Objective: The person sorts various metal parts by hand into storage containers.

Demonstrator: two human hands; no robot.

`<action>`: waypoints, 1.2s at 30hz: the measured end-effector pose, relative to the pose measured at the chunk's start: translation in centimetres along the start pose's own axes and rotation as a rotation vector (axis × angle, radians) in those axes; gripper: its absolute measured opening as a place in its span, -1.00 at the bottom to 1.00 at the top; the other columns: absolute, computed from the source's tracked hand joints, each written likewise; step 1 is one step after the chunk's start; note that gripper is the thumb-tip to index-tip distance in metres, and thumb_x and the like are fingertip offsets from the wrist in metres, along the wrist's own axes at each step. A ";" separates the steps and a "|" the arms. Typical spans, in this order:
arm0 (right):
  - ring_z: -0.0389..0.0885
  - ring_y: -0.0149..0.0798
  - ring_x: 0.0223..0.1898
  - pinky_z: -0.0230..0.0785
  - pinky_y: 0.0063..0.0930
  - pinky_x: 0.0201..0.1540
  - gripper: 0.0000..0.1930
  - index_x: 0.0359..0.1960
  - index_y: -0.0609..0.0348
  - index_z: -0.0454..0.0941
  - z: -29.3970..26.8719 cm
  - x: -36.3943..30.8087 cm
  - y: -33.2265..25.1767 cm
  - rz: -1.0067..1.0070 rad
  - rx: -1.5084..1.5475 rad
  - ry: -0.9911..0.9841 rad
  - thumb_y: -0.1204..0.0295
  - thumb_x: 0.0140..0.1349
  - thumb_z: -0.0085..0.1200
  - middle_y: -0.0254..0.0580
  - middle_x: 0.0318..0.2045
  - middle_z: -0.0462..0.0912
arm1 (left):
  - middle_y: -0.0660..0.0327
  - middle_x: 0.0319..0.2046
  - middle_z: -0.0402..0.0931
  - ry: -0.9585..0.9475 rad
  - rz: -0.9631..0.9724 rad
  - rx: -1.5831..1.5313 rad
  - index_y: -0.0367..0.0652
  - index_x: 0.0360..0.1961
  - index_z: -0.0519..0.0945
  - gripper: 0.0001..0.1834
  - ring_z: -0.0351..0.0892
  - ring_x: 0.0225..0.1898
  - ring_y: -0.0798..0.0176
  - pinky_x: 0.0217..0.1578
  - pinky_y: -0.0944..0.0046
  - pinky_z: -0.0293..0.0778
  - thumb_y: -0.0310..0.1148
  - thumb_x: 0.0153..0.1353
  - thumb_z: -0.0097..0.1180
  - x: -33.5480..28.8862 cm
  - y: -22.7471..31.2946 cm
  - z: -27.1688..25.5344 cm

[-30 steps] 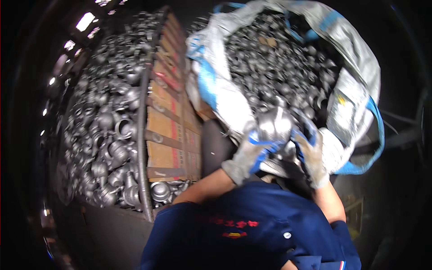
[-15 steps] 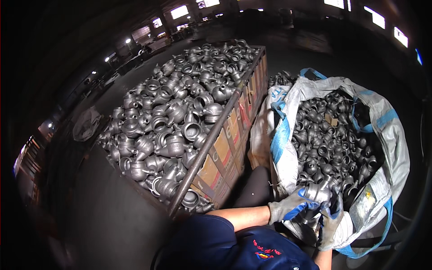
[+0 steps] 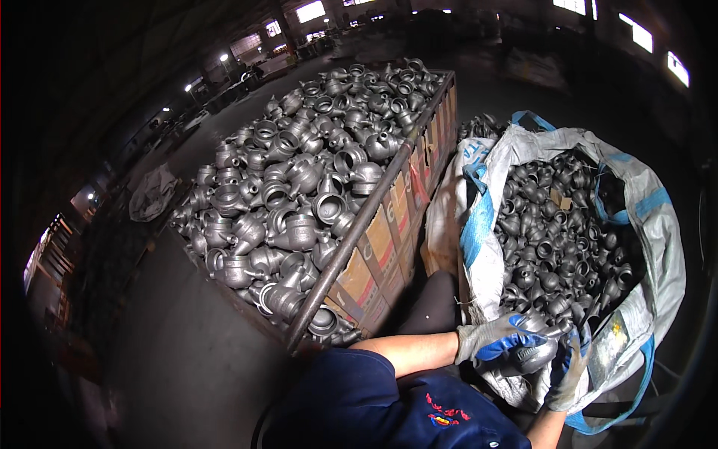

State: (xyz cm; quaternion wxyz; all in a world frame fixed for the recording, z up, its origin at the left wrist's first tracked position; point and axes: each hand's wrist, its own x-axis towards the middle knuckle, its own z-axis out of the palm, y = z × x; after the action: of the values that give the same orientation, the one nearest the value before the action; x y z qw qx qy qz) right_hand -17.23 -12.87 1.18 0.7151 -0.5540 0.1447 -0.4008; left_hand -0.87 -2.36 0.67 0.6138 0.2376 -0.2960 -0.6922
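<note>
1. Head view: your L hand (image 3: 496, 337) grasps a grey metal fitting (image 3: 535, 356), gloved fingers curled round its upper L side.
2. Your R hand (image 3: 571, 368), also gloved, is at its R side, fingers bent; can't tell exact fingertip contact.
3. Fitting's above the white sack's (image 3: 660, 238) near edge; loose fittings (image 3: 544, 251) lie inside.
4. Bin (image 3: 383, 245) w/ heaped fittings (image 3: 301, 173) stands L of sack, its R edge nearest.

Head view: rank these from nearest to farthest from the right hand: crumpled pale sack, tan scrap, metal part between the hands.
1. Metal part: just left of the right hand.
2. Tan scrap: ahead, inside the open bag.
3. Crumpled pale sack: far left of the picture.
</note>
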 end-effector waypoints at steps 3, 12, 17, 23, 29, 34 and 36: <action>0.46 -0.31 0.00 0.28 -0.44 0.06 -0.59 0.13 0.35 0.34 -2.5 -1.2 -0.2 -0.471 -1.373 -0.049 0.42 0.28 -0.15 -0.10 -0.03 0.51 | 0.09 -0.22 0.55 -0.158 0.538 1.057 -0.10 0.10 0.49 -0.61 0.47 -0.28 0.16 -0.25 0.20 0.34 -0.25 0.32 -0.16 -0.1 0.8 -1.6; 0.51 -0.45 -0.28 0.34 -0.53 -0.16 -0.73 -0.17 0.33 0.55 1.9 -0.1 -3.1 0.167 -0.449 -0.008 0.47 0.09 0.11 -0.29 -0.29 0.60 | 0.34 -0.31 0.53 -0.064 0.065 0.632 -0.27 -0.17 0.59 -0.77 0.47 -0.29 0.53 -0.28 0.45 0.40 -0.35 0.22 0.13 1.2 -1.1 -2.3; 0.51 -0.26 -0.18 0.35 -0.42 -0.07 -0.81 -0.22 0.32 0.54 -1.8 -1.0 2.5 -0.058 -0.397 0.172 0.55 0.11 0.08 -0.14 -0.20 0.56 | 0.28 -0.22 0.53 0.027 0.123 0.358 -0.24 -0.08 0.50 -0.69 0.49 -0.20 0.45 -0.13 0.43 0.43 -0.35 0.18 0.17 1.6 -0.9 -1.5; 0.56 -0.25 -0.18 0.41 -0.40 -0.05 -0.67 -0.03 0.39 0.37 -3.1 -1.0 4.0 -0.249 -0.378 0.328 0.54 0.15 -0.01 -0.06 -0.16 0.54 | 0.02 0.21 0.21 0.181 0.198 0.986 -0.25 0.28 0.14 -0.09 0.21 0.25 0.17 0.24 0.19 0.15 -0.18 -0.02 0.37 2.0 0.4 -0.1; 0.53 -0.40 -0.36 0.41 -0.53 -0.34 -0.73 -0.06 0.32 0.42 -2.4 -1.0 0.7 0.074 0.149 0.460 0.42 0.27 -0.04 -0.19 -0.28 0.55 | -0.01 0.37 -0.11 0.124 0.321 1.153 -0.19 0.38 -0.14 0.09 -0.10 0.38 0.03 0.34 0.12 -0.09 -0.17 -0.01 0.35 0.0 -1.1 -0.8; 0.13 -0.76 -0.79 -0.12 -0.80 -0.82 -0.82 -0.13 0.12 0.51 -1.2 -1.6 -1.7 0.153 0.157 0.560 0.36 0.30 -0.01 -0.55 -0.60 0.45 | 0.12 0.26 0.14 0.171 -0.032 -0.042 -0.19 0.26 0.18 -0.46 0.23 0.24 0.18 0.08 0.18 0.45 -0.37 0.29 0.02 -1.6 -1.0 -0.6; 0.20 -0.75 -0.76 0.01 -0.84 -0.80 -0.80 -0.09 0.13 0.48 -1.1 -1.6 -1.2 0.197 0.283 0.523 0.37 0.31 -0.03 -0.53 -0.52 0.50 | 0.12 0.16 0.30 0.187 0.115 0.091 -0.23 0.20 0.26 -0.56 0.46 0.05 0.18 -0.07 0.19 0.55 -0.35 0.33 -0.05 -1.1 -0.8 -1.2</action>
State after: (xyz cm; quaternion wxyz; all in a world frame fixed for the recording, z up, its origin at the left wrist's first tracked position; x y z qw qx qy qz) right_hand -19.45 -12.48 1.49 0.7592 -0.3104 0.3195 -0.4745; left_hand -0.46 -1.39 -0.74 0.6662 0.3113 -0.2816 -0.6164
